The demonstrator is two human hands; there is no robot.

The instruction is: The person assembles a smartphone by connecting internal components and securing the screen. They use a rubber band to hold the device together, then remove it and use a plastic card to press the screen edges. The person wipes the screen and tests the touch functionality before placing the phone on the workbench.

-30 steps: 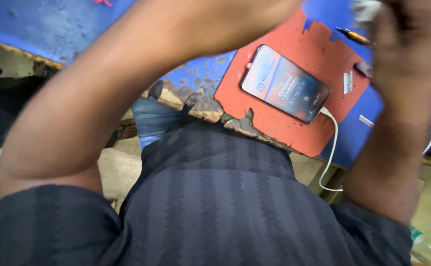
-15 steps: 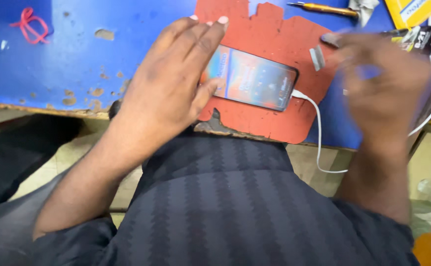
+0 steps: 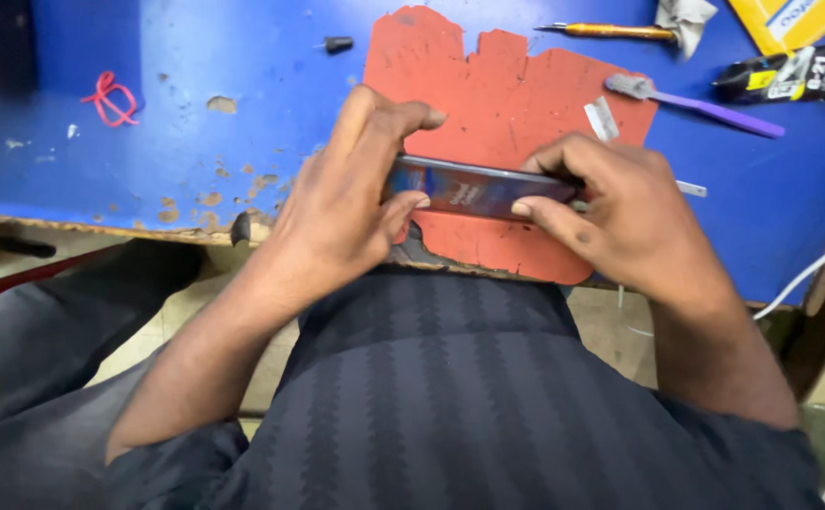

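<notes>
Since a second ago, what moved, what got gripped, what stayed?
Both hands came down onto the phone: the left hand went from resting flat on it to gripping its left end, and the right hand took hold of its right end. The phone, earlier flat and screen-up, is now tilted on edge. The red mat and blue table stayed put.

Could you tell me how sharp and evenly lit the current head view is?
Head view: sharp on both hands, left hand and right hand, and the phone; soft even light; the blue table darkens at the top-left corner; faint sheen on the phone screen.
</notes>
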